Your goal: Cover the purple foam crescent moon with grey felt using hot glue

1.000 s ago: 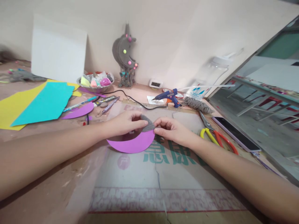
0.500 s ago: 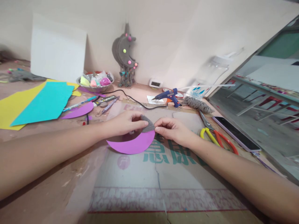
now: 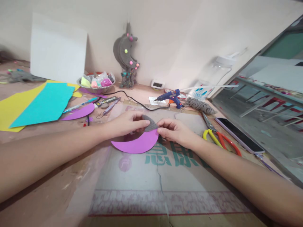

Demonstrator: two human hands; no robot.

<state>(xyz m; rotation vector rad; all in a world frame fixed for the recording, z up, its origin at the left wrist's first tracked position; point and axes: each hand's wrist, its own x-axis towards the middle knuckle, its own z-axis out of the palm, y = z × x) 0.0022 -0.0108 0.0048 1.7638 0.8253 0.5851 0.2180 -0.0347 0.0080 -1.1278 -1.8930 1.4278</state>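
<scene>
Purple crescent [image 3: 136, 143], part-wrapped in grey yarn [image 3: 151, 123], sits over the printed sheet [image 3: 132, 179], its covered end pinched steady by the left hand [image 3: 129, 124] while the right hand [image 3: 174, 130], fingertips closed, seemingly tensions the yarn.

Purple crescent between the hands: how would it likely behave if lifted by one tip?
The purple crescent is probably light, as it looks sheet-thin. Its bare part might flex, while the end covered in grey yarn is likely stiffer.
</scene>
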